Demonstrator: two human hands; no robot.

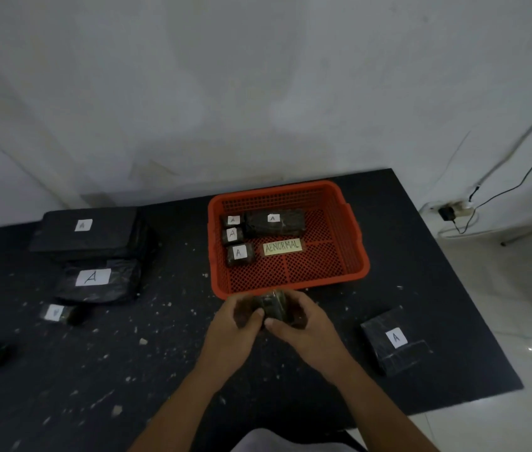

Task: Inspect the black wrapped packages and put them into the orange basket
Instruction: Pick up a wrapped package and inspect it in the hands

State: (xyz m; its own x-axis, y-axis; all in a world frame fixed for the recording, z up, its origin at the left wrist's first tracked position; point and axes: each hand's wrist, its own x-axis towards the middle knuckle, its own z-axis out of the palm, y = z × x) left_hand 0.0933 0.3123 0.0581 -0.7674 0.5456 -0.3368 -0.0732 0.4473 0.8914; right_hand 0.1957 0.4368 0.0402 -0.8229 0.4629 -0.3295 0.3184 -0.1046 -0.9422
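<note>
Two hands, one package, at the orange basket's [290, 283] near rim
Left hand [237, 326] and right hand [305, 326] curl round a small black wrapped package [273, 306]. In the basket lie four packages [274, 223] marked "A" and a yellow note [281, 246] reading "ABNORMAL". Larger "A" packages [88, 236] sit left of it, and another package [395, 340] to its near right.

Dim, soft focus, edges seemingly warped

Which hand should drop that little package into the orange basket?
Probably the right hand: it and the left hand both hold the small package, but free space in the orange basket lies ahead on its side.
</note>
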